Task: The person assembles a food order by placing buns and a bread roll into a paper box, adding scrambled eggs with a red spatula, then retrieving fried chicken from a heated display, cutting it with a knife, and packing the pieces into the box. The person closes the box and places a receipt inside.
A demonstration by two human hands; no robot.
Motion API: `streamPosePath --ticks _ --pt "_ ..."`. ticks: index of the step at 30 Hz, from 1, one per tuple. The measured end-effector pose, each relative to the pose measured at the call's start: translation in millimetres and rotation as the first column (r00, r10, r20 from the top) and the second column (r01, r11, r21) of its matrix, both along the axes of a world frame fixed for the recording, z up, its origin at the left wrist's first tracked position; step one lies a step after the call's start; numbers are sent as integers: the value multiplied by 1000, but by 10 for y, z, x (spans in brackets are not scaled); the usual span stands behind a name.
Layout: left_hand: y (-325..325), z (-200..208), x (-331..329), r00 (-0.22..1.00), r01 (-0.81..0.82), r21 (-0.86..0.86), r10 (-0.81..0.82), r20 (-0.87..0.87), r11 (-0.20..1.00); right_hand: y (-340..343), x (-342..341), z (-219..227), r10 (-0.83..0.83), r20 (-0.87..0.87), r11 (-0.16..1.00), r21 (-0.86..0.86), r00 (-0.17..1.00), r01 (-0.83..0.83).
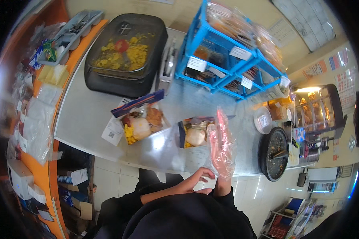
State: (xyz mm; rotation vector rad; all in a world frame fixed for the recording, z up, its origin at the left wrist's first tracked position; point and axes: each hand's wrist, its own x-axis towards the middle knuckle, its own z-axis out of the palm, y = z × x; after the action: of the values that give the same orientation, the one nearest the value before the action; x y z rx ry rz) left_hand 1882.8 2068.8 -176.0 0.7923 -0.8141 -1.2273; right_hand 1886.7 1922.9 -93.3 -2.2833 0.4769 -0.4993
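Note:
My right hand (220, 149) is inside a loose clear plastic glove, raised over the table's front edge with its fingers stretched out. Beside its wrist is my left hand (195, 182), bare, fingers curved and apart, with nothing visible in it. Behind the gloved hand, partly hidden by it, stands an open meal box (182, 133) with white rice (196, 136) and yellow food. Another open meal box (160, 129) lies to its left, holding a rice mound (141, 130), yellow food and a browned piece (154, 116).
A dark lidded pan (159, 40) of yellow food stands back left. Blue crates (191, 40) with packets are at the back. On the right are a black stone mortar (269, 159) with pestle (281, 154), a clear tub (263, 120) and a lit display case (319, 107). An orange counter (44, 147) borders the left.

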Motion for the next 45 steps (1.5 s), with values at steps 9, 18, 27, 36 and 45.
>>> streamPosePath --ticks 9,18,27,36,45 --pt "-1246 220 -1436 992 122 -47 -122 -8 991 -1235 -1509 203 -195 336 981 56 921 187" --pt "-2667 -47 -2643 969 -224 -360 246 14 906 -2139 -2778 43 -354 458 933 232 816 274" --pt "-3183 89 -2791 879 -203 -231 281 385 952 -2842 -2929 182 -402 527 915 260 749 308" --pt "-4142 432 -3139 991 -131 -648 113 -70 750 -3248 -3477 225 -502 529 864 268 684 426" --pt "-4474 -265 -3489 989 -31 -369 83 126 929 -3891 -3638 150 -364 588 929 281 722 240"
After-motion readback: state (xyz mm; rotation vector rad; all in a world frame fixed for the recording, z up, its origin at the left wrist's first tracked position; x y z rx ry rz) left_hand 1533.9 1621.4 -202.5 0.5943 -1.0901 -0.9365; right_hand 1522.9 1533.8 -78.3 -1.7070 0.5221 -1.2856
